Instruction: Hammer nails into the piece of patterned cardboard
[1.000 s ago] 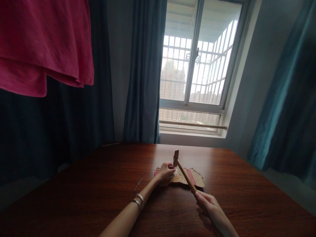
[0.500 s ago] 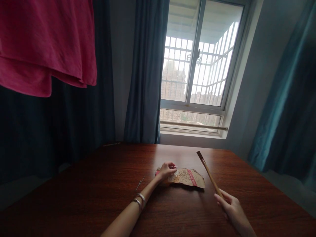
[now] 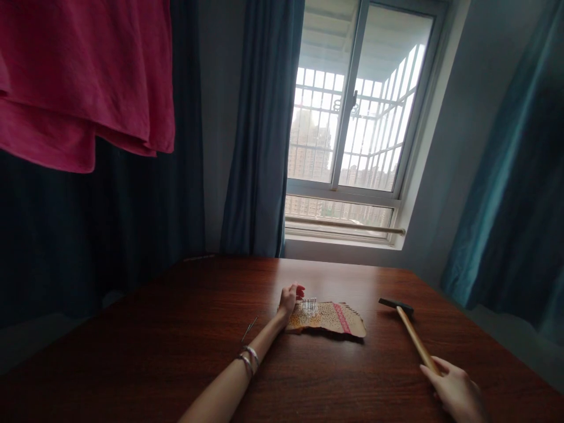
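A flat tan piece of cardboard (image 3: 326, 317), dotted with dark marks and crossed by a pink band, lies on the table. Several thin nails (image 3: 309, 304) stand upright in a row towards its left part. At the cardboard's left edge rests my left hand (image 3: 291, 298), just beside the nails, fingers loosely curled and apart with nothing visible in them. My right hand (image 3: 456, 385) is wrapped round the wooden handle of a hammer (image 3: 416, 338). Its dark head points away from me, to the right of the cardboard.
Two thin metal pieces (image 3: 249, 329), nail-like, lie left of the cardboard on the brown wooden table (image 3: 167, 346). A pink cloth (image 3: 88, 88) hangs at upper left. Blue curtains (image 3: 264, 129) flank a barred window (image 3: 348, 117) behind the table.
My left hand has drawn back slightly to the left, leaving the upright nails in plain sight. The hammer in my right hand has moved right and down, its head now turned sideways.
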Motion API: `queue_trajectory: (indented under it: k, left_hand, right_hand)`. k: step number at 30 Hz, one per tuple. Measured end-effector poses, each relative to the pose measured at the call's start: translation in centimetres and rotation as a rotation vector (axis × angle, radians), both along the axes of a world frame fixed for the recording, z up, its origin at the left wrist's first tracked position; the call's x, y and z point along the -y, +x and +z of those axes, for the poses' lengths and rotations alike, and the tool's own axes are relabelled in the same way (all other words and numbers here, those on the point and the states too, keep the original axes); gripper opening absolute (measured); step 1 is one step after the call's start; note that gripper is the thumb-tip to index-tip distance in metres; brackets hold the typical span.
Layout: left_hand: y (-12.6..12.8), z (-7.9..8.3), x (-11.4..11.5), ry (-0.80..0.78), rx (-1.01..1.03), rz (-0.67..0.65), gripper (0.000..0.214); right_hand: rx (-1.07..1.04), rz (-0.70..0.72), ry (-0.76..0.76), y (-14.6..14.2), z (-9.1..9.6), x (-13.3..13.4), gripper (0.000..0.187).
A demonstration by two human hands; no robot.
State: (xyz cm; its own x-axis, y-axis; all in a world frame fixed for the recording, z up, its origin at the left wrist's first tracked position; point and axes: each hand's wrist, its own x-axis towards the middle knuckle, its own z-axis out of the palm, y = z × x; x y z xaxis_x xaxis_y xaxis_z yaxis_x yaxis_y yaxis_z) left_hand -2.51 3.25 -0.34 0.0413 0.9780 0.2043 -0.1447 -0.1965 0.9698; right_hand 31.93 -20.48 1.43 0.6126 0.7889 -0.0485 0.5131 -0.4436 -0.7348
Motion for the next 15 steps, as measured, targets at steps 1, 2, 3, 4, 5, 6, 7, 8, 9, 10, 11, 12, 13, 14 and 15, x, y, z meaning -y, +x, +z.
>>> queue_trajectory:
  k: [1, 2, 3, 4, 5, 6, 7, 8, 9, 10, 11, 12, 13, 14, 15]
  left_hand:
    - [0.0, -0.1, 0.0, 0.008, 0.0, 0.021, 0.052]
    - [0.0, -0.1, 0.0, 0.014, 0.001, 0.038, 0.051]
    - [0.0, -0.1, -0.1, 0.018, -0.001, 0.051, 0.05]
    - [0.0, -0.2, -0.1, 0.022, -0.004, 0.059, 0.05]
    - [0.0, -0.2, -0.1, 0.024, -0.008, 0.064, 0.049]
    - [0.0, -0.3, -0.2, 0.026, -0.012, 0.066, 0.049]
    - [0.0, -0.3, -0.2, 0.029, -0.018, 0.066, 0.049]
    - [0.0, -0.4, -0.3, 0.032, -0.024, 0.065, 0.048]
    - [0.0, -0.5, -0.4, 0.034, -0.03, 0.064, 0.047]
    - [0.0, -0.6, -0.4, 0.034, -0.036, 0.065, 0.046]
    - [0.1, -0.6, -0.5, 0.032, -0.04, 0.065, 0.045]
    - [0.1, -0.7, -0.6, 0.03, -0.04, 0.065, 0.043]
    - [0.1, -0.8, -0.6, 0.028, -0.038, 0.064, 0.042]
    - [0.1, -0.8, -0.7, 0.027, -0.033, 0.062, 0.041]
    - [0.2, -0.8, -0.7, 0.025, -0.026, 0.059, 0.04]
  right_hand:
    - [0.017, -0.012, -0.016, 0.4, -0.3, -0.1, 0.052]
    - [0.039, -0.02, -0.026, 0.7, -0.5, -0.2, 0.047]
    - [0.069, -0.026, -0.027, 1.0, -0.6, -0.4, 0.043]
    - [0.104, -0.031, -0.021, 1.2, -0.7, -0.5, 0.039]
    - [0.14, -0.036, -0.014, 1.3, -0.7, -0.6, 0.038]
    - [0.174, -0.04, -0.011, 1.4, -0.7, -0.7, 0.037]
    - [0.204, -0.041, -0.016, 1.5, -0.6, -0.8, 0.036]
    - [0.229, -0.038, -0.027, 1.6, -0.4, -0.8, 0.035]
    - [0.25, -0.028, -0.044, 1.6, -0.3, -0.7, 0.034]
    - [0.266, -0.011, -0.064, 1.7, -0.1, -0.7, 0.034]
    - [0.279, 0.005, -0.085, 1.7, -0.1, -0.7, 0.034]
    - [0.291, 0.017, -0.105, 1.8, -0.1, -0.7, 0.034]
    - [0.303, 0.029, -0.123, 1.9, -0.2, -0.8, 0.035]
    - [0.317, 0.038, -0.137, 2.0, -0.5, -0.9, 0.035]
    - [0.336, 0.044, -0.144, 2.2, -0.9, -1.2, 0.036]
